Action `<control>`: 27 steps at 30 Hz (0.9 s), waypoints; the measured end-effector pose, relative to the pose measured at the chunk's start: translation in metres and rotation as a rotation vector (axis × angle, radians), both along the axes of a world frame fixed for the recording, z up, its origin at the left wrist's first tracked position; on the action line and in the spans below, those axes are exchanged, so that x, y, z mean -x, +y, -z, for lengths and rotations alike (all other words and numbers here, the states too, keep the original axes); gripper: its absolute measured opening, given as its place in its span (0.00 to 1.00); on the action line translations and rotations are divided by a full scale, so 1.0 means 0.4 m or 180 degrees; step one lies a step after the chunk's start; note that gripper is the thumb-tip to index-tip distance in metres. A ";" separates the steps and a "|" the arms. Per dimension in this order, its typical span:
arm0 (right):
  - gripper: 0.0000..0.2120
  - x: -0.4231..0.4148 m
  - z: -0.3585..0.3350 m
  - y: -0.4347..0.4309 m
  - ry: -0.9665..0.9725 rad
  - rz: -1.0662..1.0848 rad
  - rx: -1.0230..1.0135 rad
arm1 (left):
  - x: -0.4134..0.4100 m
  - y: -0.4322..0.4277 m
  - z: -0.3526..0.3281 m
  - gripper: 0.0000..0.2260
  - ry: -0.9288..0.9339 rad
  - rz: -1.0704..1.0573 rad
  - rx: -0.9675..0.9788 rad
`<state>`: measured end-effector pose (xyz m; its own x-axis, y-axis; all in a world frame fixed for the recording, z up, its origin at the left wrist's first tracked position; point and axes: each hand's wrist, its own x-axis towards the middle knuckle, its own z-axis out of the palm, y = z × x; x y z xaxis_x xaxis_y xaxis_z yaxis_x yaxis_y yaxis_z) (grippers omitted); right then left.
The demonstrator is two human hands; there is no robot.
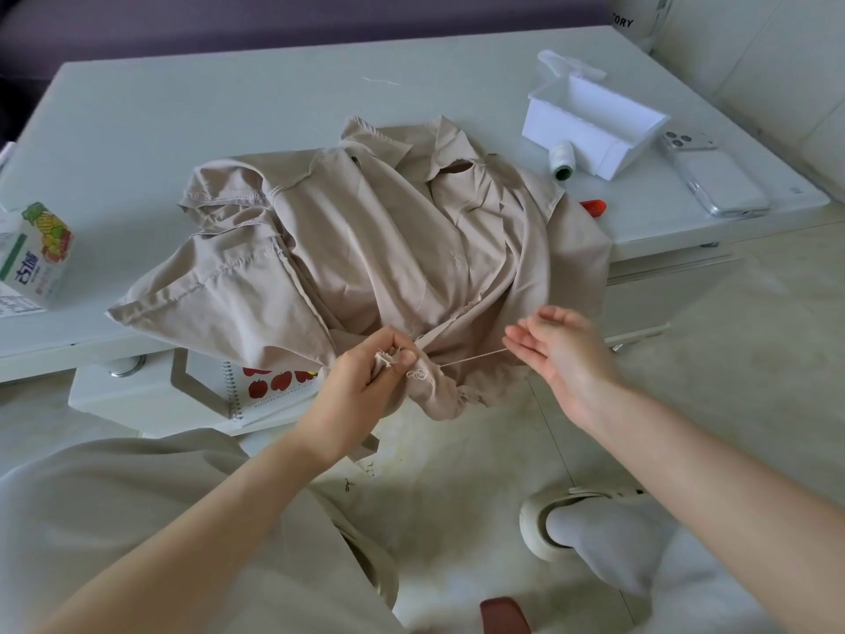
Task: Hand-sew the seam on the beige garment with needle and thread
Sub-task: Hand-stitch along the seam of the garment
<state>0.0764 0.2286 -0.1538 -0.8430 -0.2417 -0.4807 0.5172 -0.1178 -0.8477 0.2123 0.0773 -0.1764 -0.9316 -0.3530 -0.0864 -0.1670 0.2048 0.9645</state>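
**Q:** Where is the garment, and who has hold of it?

**A:** The beige garment (366,231) lies heaped on a white tabletop (183,112). Its near edge spills off toward the person's lap. The left hand (361,386) has that hanging edge. Its grip is clamped, with thumb and fingers pinching a small fold of cloth beside a frayed raw edge.

**Q:** And the thread?

**A:** A pale thread (475,357) runs taut from the cloth just beside the left thumb to the fingertips of the right hand (558,354). Those fingers look mostly straight. I cannot tell whether that grip is closed on the thread or on a needle, and no needle shows.

**Q:** How will the garment handle?

**A:** It is probably light, soft and limp, so it is likely to sag and slide unless held close to the seam. The fold next to the stitching seems the best place to hold it. The thin thread could snap, or pucker the cloth, if tugged hard. A spool (561,161) stands on the tabletop, well apart.
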 end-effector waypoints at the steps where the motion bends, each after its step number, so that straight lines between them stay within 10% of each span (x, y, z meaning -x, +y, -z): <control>1: 0.04 -0.002 0.012 0.010 -0.0007 0.0063 0.0042 | 0.002 0.002 -0.004 0.10 0.0013 -0.0028 -0.0069; 16: 0.06 0.027 0.096 0.168 0.0448 -0.0162 -0.1073 | 0.018 -0.016 0.000 0.13 0.0056 -0.0316 0.0020; 27: 0.12 -0.049 0.076 0.055 0.1863 -0.1014 -0.1093 | 0.017 -0.004 -0.006 0.11 -0.0066 -0.0274 -0.0007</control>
<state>0.0960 0.2505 -0.1844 -0.8984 -0.4340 -0.0676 -0.0647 0.2831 -0.9569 0.2056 0.0758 -0.1739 -0.8959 -0.4314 -0.1061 -0.2038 0.1868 0.9610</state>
